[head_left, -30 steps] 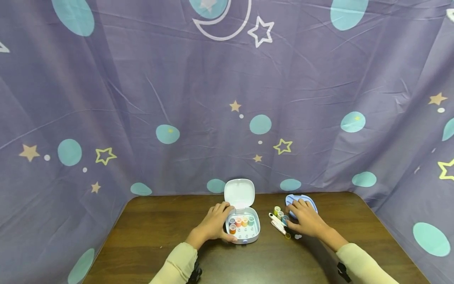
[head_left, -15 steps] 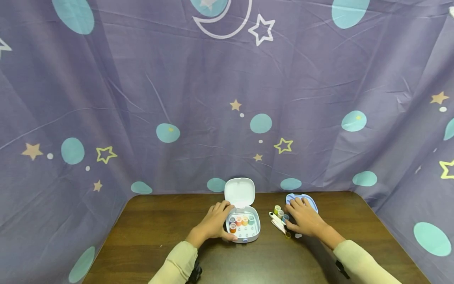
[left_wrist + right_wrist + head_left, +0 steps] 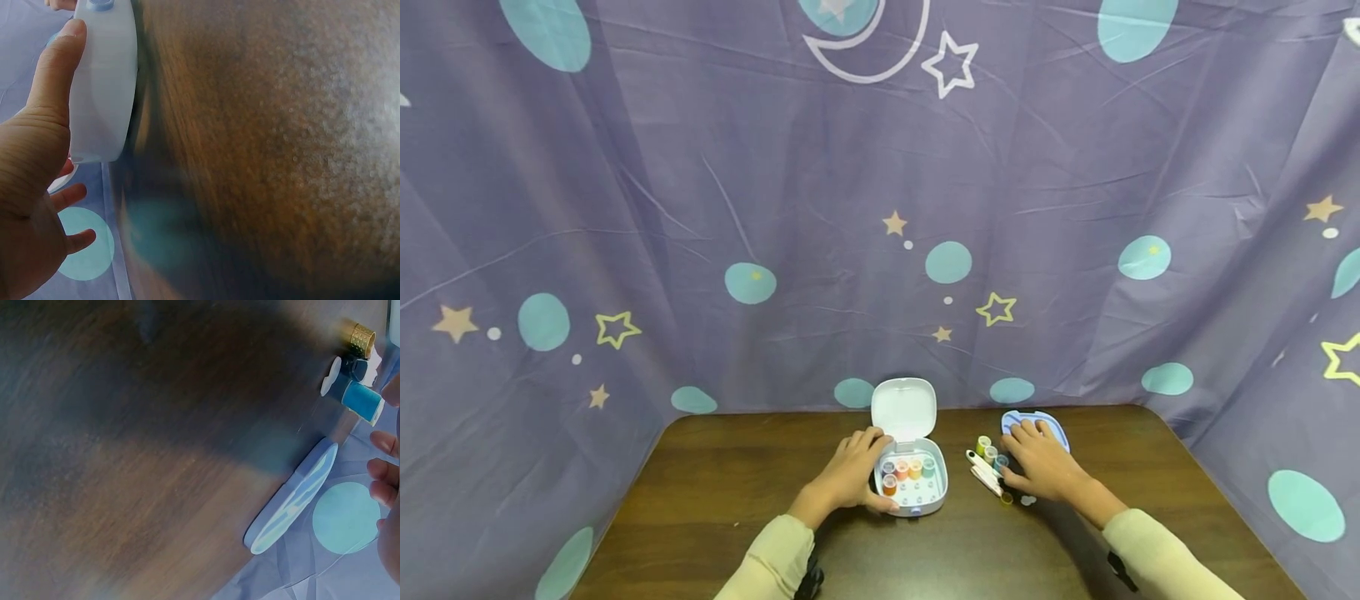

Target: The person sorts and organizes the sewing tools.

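Observation:
My left hand (image 3: 847, 472) grips the left side of an open white sewing box (image 3: 937, 498), its thumb along the front wall, as the left wrist view shows. Several thread spools stand inside; an orange one (image 3: 889, 485) is in front of the back row. On the right, my right hand (image 3: 1043, 463) is held low with loosely bent fingers beside a blue thread spool (image 3: 361, 400). In the right wrist view a small gap shows between fingertips and spool. Next to it stand a yellow-green spool (image 3: 983, 446) and a pale spool (image 3: 991, 453).
Slim white tools (image 3: 985, 479) lie left of the right hand, near a gold thimble (image 3: 362, 340) and a small white piece (image 3: 330, 376). A blue tray (image 3: 290, 500) lies partly under the right hand in the head view. A patterned curtain (image 3: 820, 333) hangs behind the table.
The right hand has shifted very slightly around the blue spool. The left hand stays on the box; the whole head view moves a little.

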Tool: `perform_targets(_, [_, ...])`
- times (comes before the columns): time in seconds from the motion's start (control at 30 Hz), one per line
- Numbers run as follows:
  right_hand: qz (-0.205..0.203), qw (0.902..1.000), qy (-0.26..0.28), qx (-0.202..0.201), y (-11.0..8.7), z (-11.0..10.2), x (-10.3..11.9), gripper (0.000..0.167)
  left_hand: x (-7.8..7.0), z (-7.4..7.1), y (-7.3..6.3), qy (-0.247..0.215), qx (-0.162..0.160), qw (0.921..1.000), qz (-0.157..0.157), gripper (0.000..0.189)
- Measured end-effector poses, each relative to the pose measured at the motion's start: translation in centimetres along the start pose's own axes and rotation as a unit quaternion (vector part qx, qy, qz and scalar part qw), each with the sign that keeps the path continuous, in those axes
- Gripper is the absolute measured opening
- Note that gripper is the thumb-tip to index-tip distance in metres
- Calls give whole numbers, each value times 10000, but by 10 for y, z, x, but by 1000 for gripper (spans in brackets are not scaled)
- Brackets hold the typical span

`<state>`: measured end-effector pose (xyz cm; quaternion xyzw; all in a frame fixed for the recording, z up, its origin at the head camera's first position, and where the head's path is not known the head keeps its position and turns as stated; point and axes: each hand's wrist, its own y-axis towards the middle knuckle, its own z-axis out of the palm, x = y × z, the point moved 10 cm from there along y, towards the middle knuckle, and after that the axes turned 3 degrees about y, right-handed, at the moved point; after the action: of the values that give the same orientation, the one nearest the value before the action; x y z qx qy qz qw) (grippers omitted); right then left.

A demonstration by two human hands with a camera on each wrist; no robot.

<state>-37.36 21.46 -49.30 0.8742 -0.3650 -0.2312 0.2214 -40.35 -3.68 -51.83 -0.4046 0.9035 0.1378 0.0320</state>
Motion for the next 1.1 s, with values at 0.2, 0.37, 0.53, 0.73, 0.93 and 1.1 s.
perform_targets(0.2, [-12, 10000, -53, 3, 1, 0, 1, 31, -2, -1, 0, 8, -24, 10000, 31, 105])
perform_targets(0.37, [11, 10000, -19, 12, 2, 1, 0, 30, -3, -4, 0, 40, -84, 9999, 38, 104])
perform_targets(0.53, [-37, 10000, -31, -30, 3, 3, 1, 30, -2, -5, -1, 206, -129, 9997, 55, 104])
perform_targets(0.73, [-105, 9999, -13, -122, 2, 4, 6, 31, -3, -3, -4, 476, -171, 9987, 61, 104])
perform_targets(0.93, [-75, 9999, -1, -150, 2, 3, 6, 32, -5, -3, -4, 654, -194, 9976, 68, 104])
perform_targets(1.1, [-98, 9998, -25, -157, 1, 3, 7, 30, -5, -3, -3, 658, -125, 9977, 40, 104])
